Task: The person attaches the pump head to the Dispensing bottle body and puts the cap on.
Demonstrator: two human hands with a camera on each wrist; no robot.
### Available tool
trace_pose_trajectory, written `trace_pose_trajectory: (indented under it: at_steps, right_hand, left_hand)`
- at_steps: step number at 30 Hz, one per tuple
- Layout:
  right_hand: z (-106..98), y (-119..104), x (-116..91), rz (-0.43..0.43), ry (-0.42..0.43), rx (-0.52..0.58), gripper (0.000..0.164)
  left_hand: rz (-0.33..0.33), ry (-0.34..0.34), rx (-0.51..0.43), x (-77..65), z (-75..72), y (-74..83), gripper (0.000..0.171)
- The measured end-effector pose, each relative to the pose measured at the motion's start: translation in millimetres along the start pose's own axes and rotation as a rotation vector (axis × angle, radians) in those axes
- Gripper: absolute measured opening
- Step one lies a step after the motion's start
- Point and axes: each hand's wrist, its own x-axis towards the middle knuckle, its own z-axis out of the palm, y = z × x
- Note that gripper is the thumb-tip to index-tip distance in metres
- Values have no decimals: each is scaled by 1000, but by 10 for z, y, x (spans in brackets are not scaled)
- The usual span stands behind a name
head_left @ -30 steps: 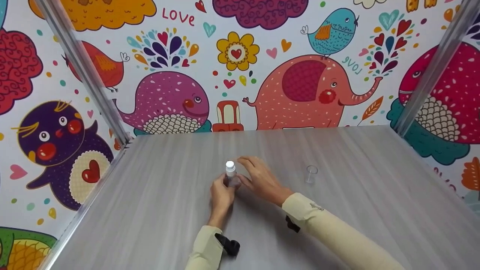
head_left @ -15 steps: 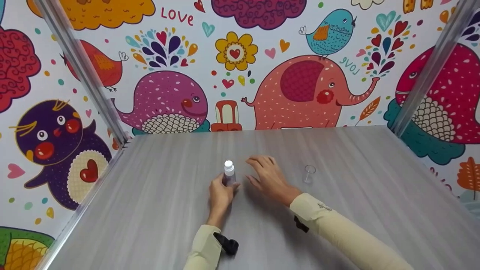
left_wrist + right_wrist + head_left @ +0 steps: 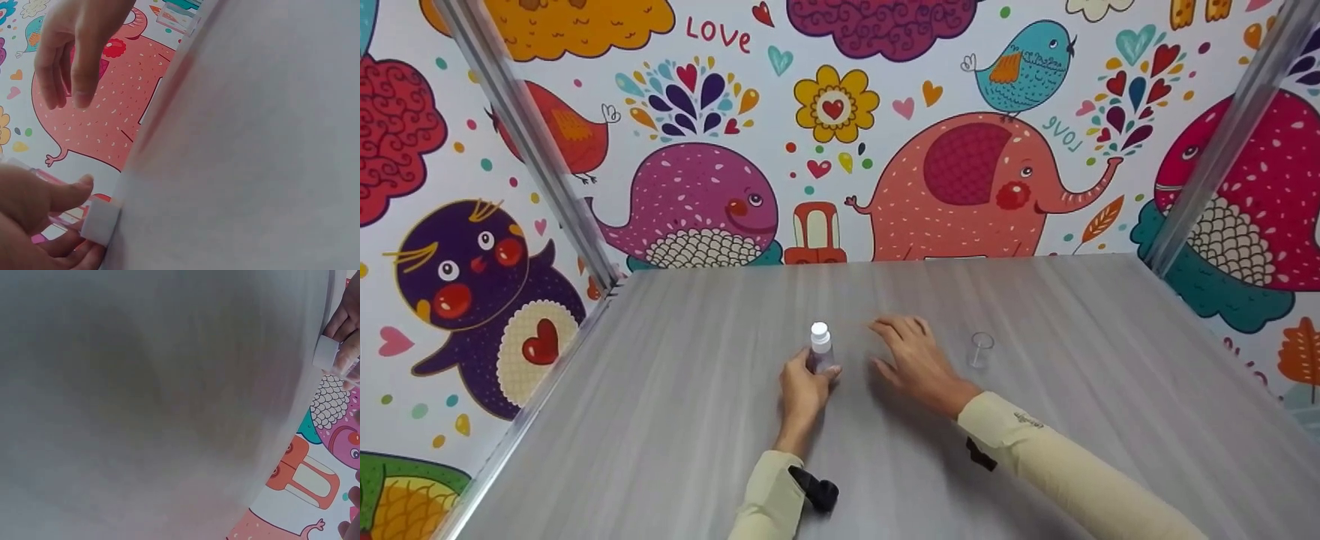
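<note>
A small clear bottle [image 3: 820,346] with a narrow white top stands upright on the table. My left hand [image 3: 802,391] holds it low down, thumb on the near right side and fingers round the other. In the left wrist view, the bottle's white base [image 3: 102,221] sits right at the tabletop. My right hand [image 3: 921,367] hovers over the table to the right of the bottle, fingers loosely bent, with nothing in it. Just beyond its knuckles stands a clear, cup-shaped cap [image 3: 980,351], which also shows at the top of the left wrist view.
The grey wood-grain table [image 3: 675,420] runs back to a wall [image 3: 825,180] printed with cartoon animals. Metal posts rise at the back left [image 3: 532,142] and back right corners. A black strap [image 3: 815,489] circles the left sleeve.
My right hand has let go of the bottle's side and moved right, toward the clear cap. The left hand has kept its hold on the bottle, which stays in place.
</note>
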Motion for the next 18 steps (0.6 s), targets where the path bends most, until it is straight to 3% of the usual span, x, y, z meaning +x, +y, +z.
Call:
trace_pose_trajectory:
  at_steps: [18]
  right_hand:
    - [-158, 289, -205, 39, -29, 10, 52]
  left_hand:
    - [-40, -17, 2, -1, -1, -7, 25]
